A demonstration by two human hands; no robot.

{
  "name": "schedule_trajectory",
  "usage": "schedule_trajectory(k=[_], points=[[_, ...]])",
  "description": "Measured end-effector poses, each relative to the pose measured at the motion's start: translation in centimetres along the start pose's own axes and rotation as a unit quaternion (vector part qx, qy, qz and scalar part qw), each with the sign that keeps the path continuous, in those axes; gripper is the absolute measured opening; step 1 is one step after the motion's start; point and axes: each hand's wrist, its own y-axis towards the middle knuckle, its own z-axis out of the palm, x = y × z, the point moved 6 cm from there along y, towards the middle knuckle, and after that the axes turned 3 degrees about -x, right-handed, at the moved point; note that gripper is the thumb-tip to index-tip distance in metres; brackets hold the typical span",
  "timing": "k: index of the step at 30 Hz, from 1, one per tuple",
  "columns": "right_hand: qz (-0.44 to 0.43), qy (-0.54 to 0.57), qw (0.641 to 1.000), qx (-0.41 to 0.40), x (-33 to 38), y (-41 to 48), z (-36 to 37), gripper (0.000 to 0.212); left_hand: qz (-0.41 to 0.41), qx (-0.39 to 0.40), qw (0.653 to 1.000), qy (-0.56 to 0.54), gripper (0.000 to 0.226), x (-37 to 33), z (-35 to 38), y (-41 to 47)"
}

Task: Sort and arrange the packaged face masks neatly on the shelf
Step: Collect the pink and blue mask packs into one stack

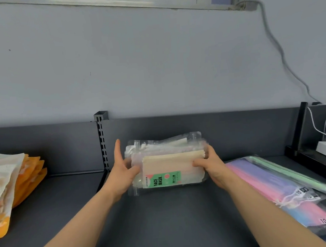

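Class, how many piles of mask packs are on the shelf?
3: orange pile, left; beige pile, middle, between left hand and right hand; pastel pile, right. Others may be hidden.

At the middle of the shelf (165, 223), before the back panel (236, 129), the stack of mask packs (168, 161) sits between the left hand (123, 174) (pressed flat to its left end) and the right hand (213, 168), which grips its right end. The slotted upright (102, 143) rises behind and left of it. The pile of pouches (12, 188) lies far left, and the flat mask packs (278, 181) lie to the right.
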Motion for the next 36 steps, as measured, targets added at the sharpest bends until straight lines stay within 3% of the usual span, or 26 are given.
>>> schedule_trajectory(k=[4,8,14,17,21,26,29,31,34,36], points=[[0.010,-0.014,1.000,0.016,-0.6,0.3,0.1,0.055,-0.001,-0.020,0.999,0.026,0.115,-0.5,0.2,0.4],[-0.017,-0.003,0.999,-0.038,0.4,0.7,-0.6,0.050,0.047,-0.030,0.997,0.057,0.119,-0.9,0.6,0.5],[0.063,-0.111,0.991,-0.028,-1.6,-0.3,-0.6,0.029,0.026,-0.022,0.993,0.109,0.122,-0.1,1.4,-0.2],[0.047,-0.170,0.982,-0.068,0.3,-0.5,-1.3,0.014,0.067,-0.026,0.995,0.072,0.105,-1.9,1.3,0.1],[0.039,-0.197,0.977,-0.067,4.2,-1.3,-3.6,0.028,0.071,0.005,0.997,-0.033,0.058,-4.3,3.0,1.3],[0.051,-0.225,0.971,-0.067,5.9,-2.8,-8.4,0.030,0.023,0.040,0.997,-0.058,0.036,-3.5,7.6,2.3],[0.034,-0.333,0.938,-0.087,5.8,-3.2,-11.4,0.035,-0.035,0.063,0.997,-0.043,0.031,-1.3,9.8,2.8],[0.016,-0.459,0.880,-0.126,5.9,-3.2,-14.4,0.045,-0.067,0.068,0.995,-0.022,0.029,0.5,10.4,2.8],[0.063,-0.594,0.790,-0.137,4.5,-3.0,-18.5,0.037,-0.095,0.073,0.993,-0.018,0.028,2.2,10.3,3.1],[0.116,-0.600,0.782,-0.119,2.8,-3.0,-20.0,0.025,-0.102,0.076,0.991,-0.031,0.029,2.7,10.1,3.2]])
